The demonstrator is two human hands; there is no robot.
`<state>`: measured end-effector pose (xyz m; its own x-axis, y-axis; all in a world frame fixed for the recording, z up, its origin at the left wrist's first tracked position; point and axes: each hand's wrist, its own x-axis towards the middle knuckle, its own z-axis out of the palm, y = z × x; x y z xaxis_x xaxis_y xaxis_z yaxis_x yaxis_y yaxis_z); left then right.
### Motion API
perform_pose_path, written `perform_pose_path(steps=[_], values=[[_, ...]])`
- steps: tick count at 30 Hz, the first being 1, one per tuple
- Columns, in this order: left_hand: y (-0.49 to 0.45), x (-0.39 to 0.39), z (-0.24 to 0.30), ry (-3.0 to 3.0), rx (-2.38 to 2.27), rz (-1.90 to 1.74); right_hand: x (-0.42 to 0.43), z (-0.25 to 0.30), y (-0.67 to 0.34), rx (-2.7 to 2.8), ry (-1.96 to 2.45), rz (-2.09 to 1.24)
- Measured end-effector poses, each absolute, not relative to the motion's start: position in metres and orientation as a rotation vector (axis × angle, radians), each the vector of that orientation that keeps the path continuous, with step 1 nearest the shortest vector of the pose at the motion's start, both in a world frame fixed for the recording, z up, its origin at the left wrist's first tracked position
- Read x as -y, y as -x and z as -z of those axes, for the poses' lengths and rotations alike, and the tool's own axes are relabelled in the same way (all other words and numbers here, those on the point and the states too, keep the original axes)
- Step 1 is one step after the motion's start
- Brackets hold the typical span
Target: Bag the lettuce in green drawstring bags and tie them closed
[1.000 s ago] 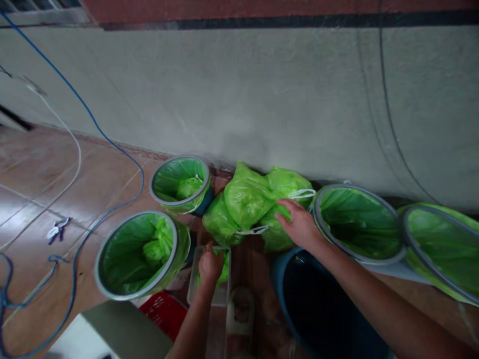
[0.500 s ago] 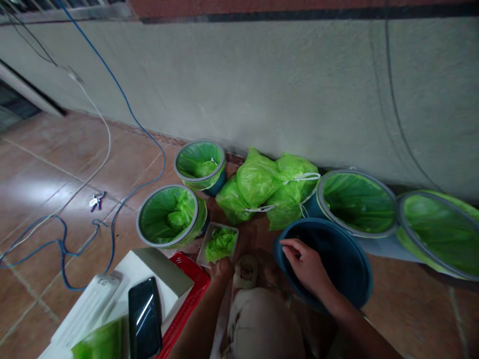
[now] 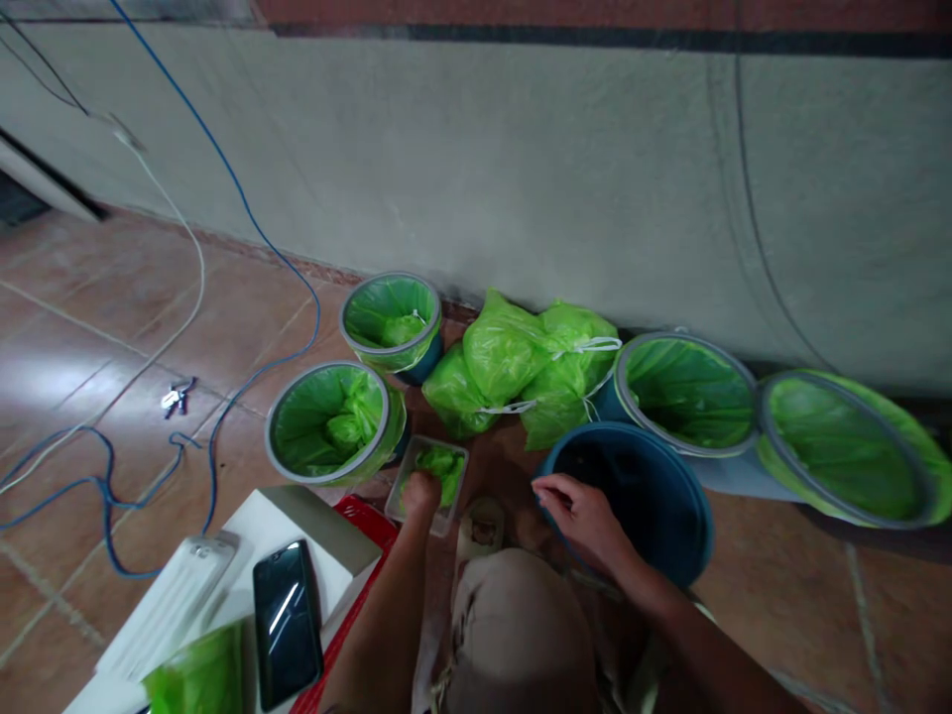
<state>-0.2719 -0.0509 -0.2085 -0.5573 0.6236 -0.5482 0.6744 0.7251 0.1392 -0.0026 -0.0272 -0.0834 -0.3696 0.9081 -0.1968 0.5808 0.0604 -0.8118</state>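
Note:
My left hand (image 3: 421, 493) is down in a small clear plastic tub (image 3: 394, 508), on the crumpled green plastic bags (image 3: 450, 466) inside it. Its fingers are curled closed and point down, so whatever they grip is hidden. At the left rim of a large dark blue bucket (image 3: 695, 506) hovers my right hand (image 3: 576, 508). Its fingers are loosely bent and a little apart, with nothing visible in them. Beyond the tub stands a bin with a grey ring (image 3: 275, 458), lined in green plastic, with more crumpled green plastic inside.
A second lined bin (image 3: 348, 335) and several filled green bags (image 3: 504, 347) with white ties stand along the wall. Two more lined bins (image 3: 688, 392) (image 3: 848, 451) are at right. At lower left, a phone (image 3: 287, 625) lies on a white box (image 3: 245, 526). Keys (image 3: 177, 399) and a blue cable (image 3: 212, 466) lie on the tiles.
My left hand has moved from the tub's near edge into the tub, onto the green bags. My right hand stays by the blue bucket's rim. The view has shifted slightly.

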Motion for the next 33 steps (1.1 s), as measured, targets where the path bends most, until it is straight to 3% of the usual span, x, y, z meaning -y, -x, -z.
perform_pose_path(steps=[8, 12, 21, 29, 33], values=[[0.286, 0.078, 0.172, -1.03, -2.446, -0.696, 0.007, 0.125, 0.1, 2.355, 1.272, -1.281], [0.292, 0.082, 0.174, -0.957, -2.391, -0.752, 0.006, 0.156, 0.137, 2.424, 1.335, -1.267], [0.285, 0.078, 0.202, -0.721, -2.637, -0.296, -0.023, 0.171, 0.112, 1.035, 1.538, -1.5], [0.275, 0.071, 0.202, -0.314, -2.673, -0.429, -0.029, 0.146, 0.096, 0.558, 1.42, -1.641], [0.252, 0.078, 0.19, -0.725, -2.697, -0.643, -0.043, 0.135, 0.09, 0.376, 1.285, -1.728]])
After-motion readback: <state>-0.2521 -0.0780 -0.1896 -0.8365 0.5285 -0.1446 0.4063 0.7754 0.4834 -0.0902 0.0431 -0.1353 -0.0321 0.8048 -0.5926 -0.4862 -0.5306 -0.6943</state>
